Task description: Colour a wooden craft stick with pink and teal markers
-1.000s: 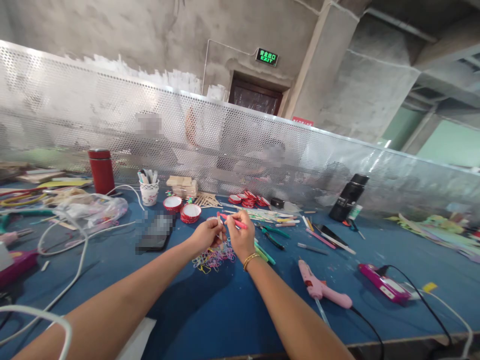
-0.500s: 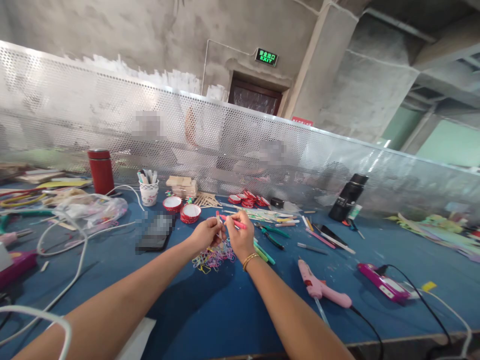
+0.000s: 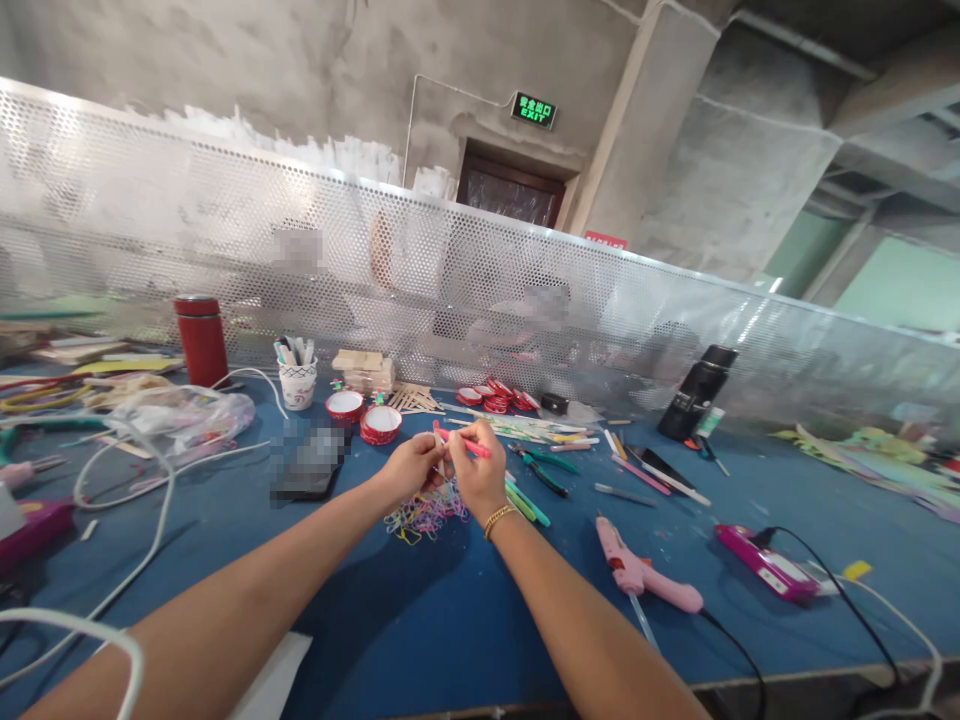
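gripping | pink pen (image 3: 472, 446) btwn r fingers (image 3: 459, 462) | stick (image 3: 436, 427) end above l fingers (image 3: 426, 451)

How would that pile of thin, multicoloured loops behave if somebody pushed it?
The pile of thin, multicoloured loops would probably flop, judging by its curled, slack strands. Overlapping, several might drag along together; looking thin, they're likely light.
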Demonstrator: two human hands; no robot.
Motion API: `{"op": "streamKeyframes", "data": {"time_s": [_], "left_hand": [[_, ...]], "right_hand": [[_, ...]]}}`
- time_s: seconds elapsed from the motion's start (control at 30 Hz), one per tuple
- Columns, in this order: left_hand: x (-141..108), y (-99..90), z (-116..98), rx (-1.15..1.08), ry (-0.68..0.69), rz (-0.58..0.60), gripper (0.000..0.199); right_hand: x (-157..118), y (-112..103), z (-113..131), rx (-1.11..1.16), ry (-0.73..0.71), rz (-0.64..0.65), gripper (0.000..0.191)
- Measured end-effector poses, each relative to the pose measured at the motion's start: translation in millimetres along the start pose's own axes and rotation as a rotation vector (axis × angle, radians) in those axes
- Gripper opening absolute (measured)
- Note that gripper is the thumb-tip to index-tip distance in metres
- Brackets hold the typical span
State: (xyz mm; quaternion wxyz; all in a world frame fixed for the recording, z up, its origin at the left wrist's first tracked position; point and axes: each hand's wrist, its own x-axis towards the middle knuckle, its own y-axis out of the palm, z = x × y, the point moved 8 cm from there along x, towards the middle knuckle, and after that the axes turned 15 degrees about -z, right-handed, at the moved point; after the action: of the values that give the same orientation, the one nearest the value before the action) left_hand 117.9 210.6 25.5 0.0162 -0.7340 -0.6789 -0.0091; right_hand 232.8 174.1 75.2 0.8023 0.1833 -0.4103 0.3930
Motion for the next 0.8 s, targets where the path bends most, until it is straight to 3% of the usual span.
{"op": "streamKeyframes", "data": {"time_s": [0.8], "left_hand": [[-4.1,-0.4,-1.4,0.01,-0.038,-0.017,0.026]], "right_hand": [[0.5,0.0,-5.6,0.001,0.012,-0.009,0.021]]}}
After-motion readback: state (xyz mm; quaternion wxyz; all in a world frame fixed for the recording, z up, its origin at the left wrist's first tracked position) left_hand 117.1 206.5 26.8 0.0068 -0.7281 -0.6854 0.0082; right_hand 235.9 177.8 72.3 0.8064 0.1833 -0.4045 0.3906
